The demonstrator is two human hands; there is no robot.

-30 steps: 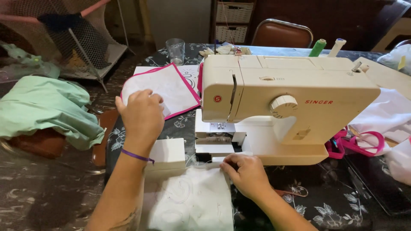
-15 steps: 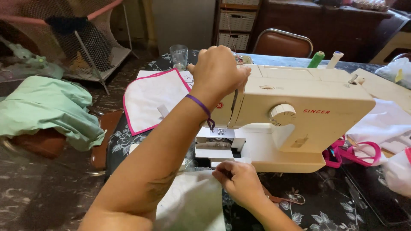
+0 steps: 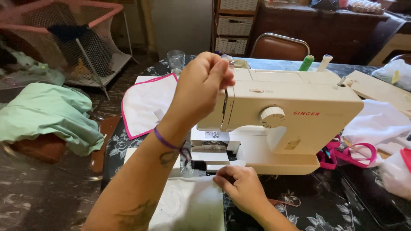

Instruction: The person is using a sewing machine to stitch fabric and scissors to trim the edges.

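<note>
Under both hands lies a dark table [image 3: 325, 209] with a pale floral pattern; a cream sewing machine [image 3: 295, 115] stands on it.

Left hand [image 3: 201, 92]: raised in front of the machine's needle end, fingers bunched together as in a pinch. Whether a thread is caught between them cannot be told. A purple band [image 3: 165, 140] circles the wrist.

Right hand [image 3: 242, 188]: low, just in front of the machine base, fingertips pressing the top edge of a white cloth [image 3: 188, 205]. The cloth lies flat on the table below the left forearm and reaches the bottom of the view.

Beyond the left hand:
- a white panel with pink trim [image 3: 145, 105], flat on the table;
- a clear glass [image 3: 176, 61] near the far table edge.

Right of the right hand:
- pink-handled scissors [image 3: 342, 154] beside the machine base;
- white fabric [image 3: 381, 126] heaped behind them.

On top of the machine stand a green spool [image 3: 306, 63] and a white spool [image 3: 324, 62].

Left of the left arm, off the table, a mint-green cloth [image 3: 47, 113] is piled on a lower surface. Behind it stands a pink-railed mesh playpen [image 3: 64, 38]. Past the far table edge are a brown chair [image 3: 278, 46] and wicker drawers [image 3: 233, 25].
</note>
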